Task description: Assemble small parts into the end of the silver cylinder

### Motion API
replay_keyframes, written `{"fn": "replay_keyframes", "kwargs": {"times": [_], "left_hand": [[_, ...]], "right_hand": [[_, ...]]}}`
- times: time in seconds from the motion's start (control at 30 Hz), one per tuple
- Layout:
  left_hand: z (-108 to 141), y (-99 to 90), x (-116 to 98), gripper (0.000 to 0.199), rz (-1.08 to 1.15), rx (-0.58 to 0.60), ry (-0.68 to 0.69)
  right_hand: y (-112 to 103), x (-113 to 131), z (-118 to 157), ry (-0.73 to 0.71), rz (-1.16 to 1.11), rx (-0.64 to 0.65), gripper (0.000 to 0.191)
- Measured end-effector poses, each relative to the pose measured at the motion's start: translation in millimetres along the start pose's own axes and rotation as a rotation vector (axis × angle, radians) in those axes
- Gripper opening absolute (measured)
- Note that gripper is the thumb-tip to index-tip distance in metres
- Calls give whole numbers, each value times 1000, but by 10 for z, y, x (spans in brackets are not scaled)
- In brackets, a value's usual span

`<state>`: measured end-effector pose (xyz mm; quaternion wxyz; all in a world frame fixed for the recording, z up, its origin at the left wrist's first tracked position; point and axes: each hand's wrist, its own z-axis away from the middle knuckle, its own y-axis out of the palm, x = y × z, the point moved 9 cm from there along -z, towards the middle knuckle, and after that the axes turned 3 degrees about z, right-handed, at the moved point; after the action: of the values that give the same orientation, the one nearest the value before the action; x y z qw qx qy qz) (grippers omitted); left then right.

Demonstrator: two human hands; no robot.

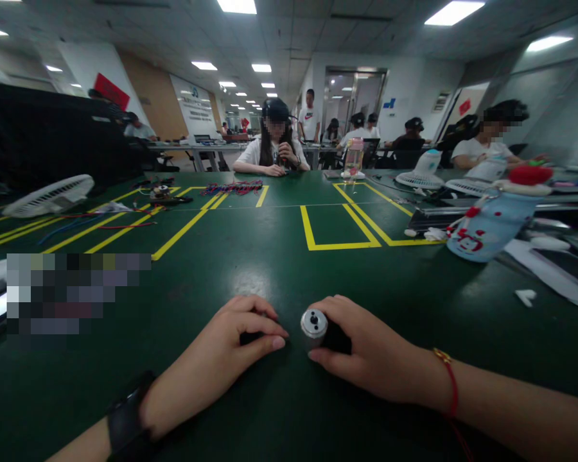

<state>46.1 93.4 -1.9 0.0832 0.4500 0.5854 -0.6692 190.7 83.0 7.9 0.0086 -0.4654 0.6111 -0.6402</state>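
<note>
Head view: right hand (pixel 366 343) grips the cylinder (pixel 314 328), holed end up, lower centre of the frame; left hand (pixel 224 343) is loosely curled, holding nothing, just beside.
A light pinch on its sides, top uncovered, should keep it steady. Blue bottle (pixel 501 221) at right, wires (pixel 234 187) and fan (pixel 51 196) at upper left sit well apart, out of the hands' way.

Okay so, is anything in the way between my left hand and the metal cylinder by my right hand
Nothing visible is in the way: only the table shows in the small gap between your left hand and the cylinder. Your right hand is around its other side.
</note>
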Motion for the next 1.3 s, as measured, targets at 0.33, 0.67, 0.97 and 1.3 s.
{"fn": "replay_keyframes", "kwargs": {"times": [0.33, 0.67, 0.97, 1.3], "left_hand": [[-19, 41, 42, 13, -98, -4, 28], [-25, 2, 49, 20, -5, 6, 13], [1, -43, 0, 17, 41, -2, -17], [46, 26, 12, 19, -44, 45, -30]], "right_hand": [[7, -17, 29, 6, -22, -10, 32], [-5, -15, 28, 15, -13, -10, 32], [1, -16, 21, 20, -13, -6, 32], [6, -26, 24, 12, -12, -11, 32]]}}
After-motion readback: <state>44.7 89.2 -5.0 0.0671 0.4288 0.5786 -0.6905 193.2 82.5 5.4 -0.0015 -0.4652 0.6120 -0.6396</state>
